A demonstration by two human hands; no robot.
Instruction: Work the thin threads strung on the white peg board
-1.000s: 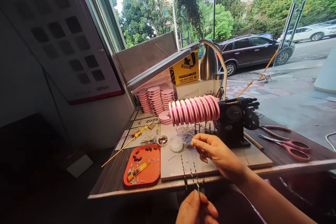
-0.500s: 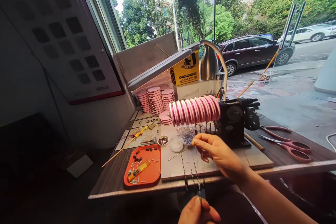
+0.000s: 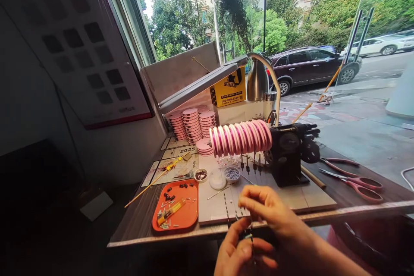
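Head cam has my left hand (image 3: 239, 254) and right hand (image 3: 268, 209) bunched together at the desk's near edge, both pinching a thin dark beaded line (image 3: 250, 235) between fingertips — it runs just below the right thumb. Half a second back the right hand sat higher, near the row of pink spools (image 3: 241, 137).

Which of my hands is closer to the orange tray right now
Left. Your left hand is low, just right of the orange tray; your right hand is farther right, over the white board.
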